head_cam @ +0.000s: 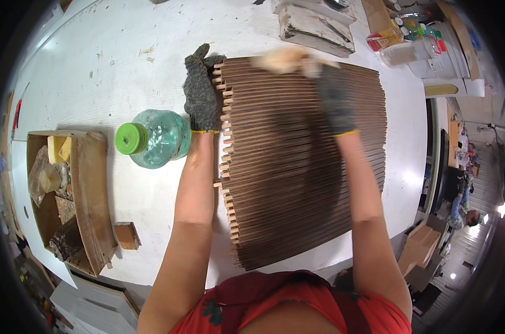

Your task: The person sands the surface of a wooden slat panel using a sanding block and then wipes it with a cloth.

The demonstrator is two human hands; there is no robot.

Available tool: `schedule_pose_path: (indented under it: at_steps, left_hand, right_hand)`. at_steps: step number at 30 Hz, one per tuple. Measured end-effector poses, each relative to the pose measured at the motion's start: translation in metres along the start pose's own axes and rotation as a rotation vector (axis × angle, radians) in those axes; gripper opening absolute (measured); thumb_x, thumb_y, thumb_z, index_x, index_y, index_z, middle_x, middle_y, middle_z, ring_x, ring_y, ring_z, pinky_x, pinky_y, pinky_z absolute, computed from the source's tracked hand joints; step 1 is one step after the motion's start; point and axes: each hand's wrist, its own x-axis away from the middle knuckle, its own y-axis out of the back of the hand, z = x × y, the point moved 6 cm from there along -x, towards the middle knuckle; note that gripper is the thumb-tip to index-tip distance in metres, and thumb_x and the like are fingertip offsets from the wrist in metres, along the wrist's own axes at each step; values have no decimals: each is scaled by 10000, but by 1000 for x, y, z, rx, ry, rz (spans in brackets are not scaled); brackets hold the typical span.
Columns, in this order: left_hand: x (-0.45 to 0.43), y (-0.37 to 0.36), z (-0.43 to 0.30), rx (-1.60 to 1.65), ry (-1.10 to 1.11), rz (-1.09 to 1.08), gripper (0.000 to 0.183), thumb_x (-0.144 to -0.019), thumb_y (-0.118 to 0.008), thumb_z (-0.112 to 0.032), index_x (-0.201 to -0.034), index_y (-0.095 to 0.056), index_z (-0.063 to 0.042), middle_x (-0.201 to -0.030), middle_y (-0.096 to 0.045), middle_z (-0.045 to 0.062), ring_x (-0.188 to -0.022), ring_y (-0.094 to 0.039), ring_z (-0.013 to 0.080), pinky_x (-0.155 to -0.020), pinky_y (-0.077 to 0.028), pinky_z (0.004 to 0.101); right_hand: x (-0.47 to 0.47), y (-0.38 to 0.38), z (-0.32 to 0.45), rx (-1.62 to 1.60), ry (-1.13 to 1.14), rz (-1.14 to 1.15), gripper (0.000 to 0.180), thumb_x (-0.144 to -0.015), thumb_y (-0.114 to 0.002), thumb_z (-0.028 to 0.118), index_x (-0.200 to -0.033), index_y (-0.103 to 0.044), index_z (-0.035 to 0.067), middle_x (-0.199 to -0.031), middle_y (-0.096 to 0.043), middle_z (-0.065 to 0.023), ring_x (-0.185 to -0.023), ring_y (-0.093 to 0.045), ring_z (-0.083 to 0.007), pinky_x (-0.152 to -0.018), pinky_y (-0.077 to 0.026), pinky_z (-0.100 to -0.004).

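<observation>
Dark brown wooden strips with pale tenon ends [286, 167] lie side by side before me on a white table. My right hand [336, 96], in a dark knitted glove, is blurred over their upper part and holds a pale cloth or pad [284, 60], also blurred. My left hand [201, 92], gloved too, rests at the upper left edge of the strips, its fingers spread and partly hidden near the corner. A green-tinted plastic bottle with a green cap [158, 138] stands beside my left wrist.
An open cardboard box [91, 196] with sponges stands at left, near a small wooden block [127, 235]. A stained white block [315, 31] lies at the far edge. Bottles [409, 52] cluster upper right. Another person [461, 215] is in the background at right.
</observation>
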Motion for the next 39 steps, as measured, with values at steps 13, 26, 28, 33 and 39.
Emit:
schedule_pose_path:
  at_steps: [13,26,28,33,39]
  left_hand:
    - [-18,6,21,42,-568,303,514,-995,-464,-393,-1382,-397,-60,-1241,-516,147,-1130,-504,202,-965,-435,304]
    - [-18,11,34,-116,170,-72,510,-972,-435,-512,-933,-637,-46,-728,-627,84,-510,-568,177,-401,-460,306]
    - [-8,9,11,-145,-53,-26,489,-972,-449,-494,-1011,-625,-39,-789,-636,102,-577,-588,184,-477,-487,323]
    - [2,-11,-20,-245,-381,136,541,-989,-410,-482,-1238,-532,-18,-954,-615,101,-797,-584,187,-717,-506,338]
    - [-10,-9,3,-11,-76,189,582,-1004,-264,-549,-1353,-498,-146,-1023,-620,83,-672,-510,116,-552,-472,264]
  right_hand:
    - [41,7,195,-137,341,-21,321,-952,-409,148,-1219,-560,51,-1222,-554,-195,-1226,-488,-284,-1058,-362,-449]
    - [92,58,-108,440,-100,-280,239,-933,-506,145,-1098,-630,25,-1039,-648,-203,-956,-608,-370,-827,-487,-474]
    - [65,35,-1,333,-225,221,274,-926,-508,94,-1176,-581,10,-1142,-608,-196,-1045,-584,-336,-911,-475,-441]
    - [88,36,97,-36,201,-66,266,-895,-523,46,-1152,-590,35,-1166,-598,-167,-1119,-558,-325,-980,-454,-427]
    - [106,80,-80,70,-415,-40,231,-909,-490,53,-1083,-641,29,-1040,-660,-155,-992,-611,-331,-912,-480,-414]
